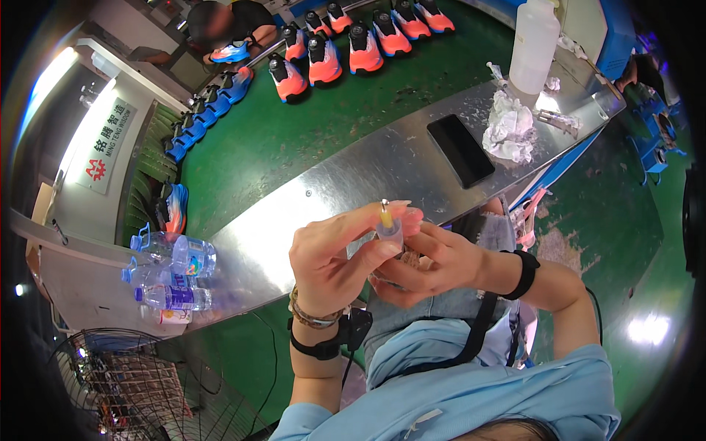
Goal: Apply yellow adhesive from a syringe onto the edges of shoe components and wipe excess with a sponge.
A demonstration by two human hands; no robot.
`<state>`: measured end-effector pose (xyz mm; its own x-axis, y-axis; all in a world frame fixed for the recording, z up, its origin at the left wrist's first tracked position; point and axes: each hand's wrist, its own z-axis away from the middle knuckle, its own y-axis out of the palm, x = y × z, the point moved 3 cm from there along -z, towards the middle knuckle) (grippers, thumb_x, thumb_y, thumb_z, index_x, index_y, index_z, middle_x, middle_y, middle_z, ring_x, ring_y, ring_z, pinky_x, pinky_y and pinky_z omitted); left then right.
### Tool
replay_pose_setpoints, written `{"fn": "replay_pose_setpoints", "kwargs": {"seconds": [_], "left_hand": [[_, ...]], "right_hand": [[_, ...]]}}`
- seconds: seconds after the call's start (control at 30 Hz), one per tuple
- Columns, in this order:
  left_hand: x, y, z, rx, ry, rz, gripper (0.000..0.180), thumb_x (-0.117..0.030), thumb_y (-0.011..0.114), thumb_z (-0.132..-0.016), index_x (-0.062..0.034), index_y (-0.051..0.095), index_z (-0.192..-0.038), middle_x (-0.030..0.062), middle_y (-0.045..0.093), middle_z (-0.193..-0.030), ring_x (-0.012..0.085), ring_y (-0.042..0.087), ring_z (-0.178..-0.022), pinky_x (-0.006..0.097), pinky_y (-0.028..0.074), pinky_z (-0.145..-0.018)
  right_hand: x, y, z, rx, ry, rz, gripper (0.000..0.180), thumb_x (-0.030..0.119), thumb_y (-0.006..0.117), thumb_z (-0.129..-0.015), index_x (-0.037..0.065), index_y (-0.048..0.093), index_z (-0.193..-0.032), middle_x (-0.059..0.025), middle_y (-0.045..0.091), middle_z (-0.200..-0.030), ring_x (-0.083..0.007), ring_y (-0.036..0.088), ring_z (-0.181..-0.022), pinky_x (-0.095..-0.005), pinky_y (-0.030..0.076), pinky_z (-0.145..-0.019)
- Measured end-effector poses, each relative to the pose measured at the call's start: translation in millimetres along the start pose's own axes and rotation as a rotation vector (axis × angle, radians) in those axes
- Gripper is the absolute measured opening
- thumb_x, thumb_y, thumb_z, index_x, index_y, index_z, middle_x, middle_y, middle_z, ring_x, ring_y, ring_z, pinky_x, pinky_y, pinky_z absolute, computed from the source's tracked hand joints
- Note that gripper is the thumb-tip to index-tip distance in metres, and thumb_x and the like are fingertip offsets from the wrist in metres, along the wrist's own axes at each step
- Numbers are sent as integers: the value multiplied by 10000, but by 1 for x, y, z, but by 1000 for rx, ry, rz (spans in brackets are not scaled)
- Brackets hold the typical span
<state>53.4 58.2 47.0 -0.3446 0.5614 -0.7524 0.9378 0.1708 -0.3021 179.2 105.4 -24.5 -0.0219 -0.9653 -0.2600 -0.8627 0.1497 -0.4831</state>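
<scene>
We hold a small clear plastic syringe-like tube with a yellow core and a thin metal tip (387,220) upright just above our lap, at the near edge of the brushed steel bench (323,191). Our left hand (334,257) pinches it, thumb pressed on its lower body and fingertips closed over its top; our right hand (434,264) cups it from the other side, fingers curled against the tube's base, though we cannot tell exactly what those fingers grasp beneath it. Away from the grip to the left, at the bench's end, lies a cluster of clear plastic water bottles with blue caps and coloured labels (170,272), liquid visible in them, and beyond them a white rectangular sign with a red emblem (103,147) sits on a grey machine housing. Ahead of the grip and to the right a flat black phone (460,150) lies on the steel, then a crumpled white tissue (509,128), and behind it a tall translucent white plastic bottle (535,44). Farther ahead, across the green conveyor belt (294,125), stand rows of orange and black sports shoes (365,48), with blue shoes (198,121) lined up along its left edge.
</scene>
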Motion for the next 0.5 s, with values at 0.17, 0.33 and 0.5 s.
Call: {"fn": "replay_pose_setpoints", "kwargs": {"seconds": [0.17, 0.33, 0.5], "left_hand": [[5, 2, -2, -109, -11, 6, 233, -31, 642, -764, 28, 618, -988, 135, 674, -854, 204, 669, -767, 261, 517, -688], [7, 3, -3, -108, -36, 34, 240, -40, 621, -789, 28, 607, -1018, 136, 674, -858, 203, 668, -777, 245, 509, -658], [11, 2, -4, -102, -77, 24, 249, -22, 587, -808, 42, 593, -1049, 148, 669, -880, 184, 663, -779, 216, 479, -602]], "right_hand": [[-1, -1, 0, -6, 0, 20, 346, 170, 628, -698, 262, 483, -999, 25, 431, -1145, -284, 434, -1093, -339, 458, -907], [-2, -3, -3, -30, 2, 51, 327, 194, 614, -701, 247, 473, -991, 26, 463, -1124, -273, 456, -1066, -330, 460, -903], [-4, -4, -4, -11, 49, 14, 387, 160, 641, -668, 251, 472, -1004, 21, 462, -1119, -260, 497, -1027, -325, 469, -893]]}}
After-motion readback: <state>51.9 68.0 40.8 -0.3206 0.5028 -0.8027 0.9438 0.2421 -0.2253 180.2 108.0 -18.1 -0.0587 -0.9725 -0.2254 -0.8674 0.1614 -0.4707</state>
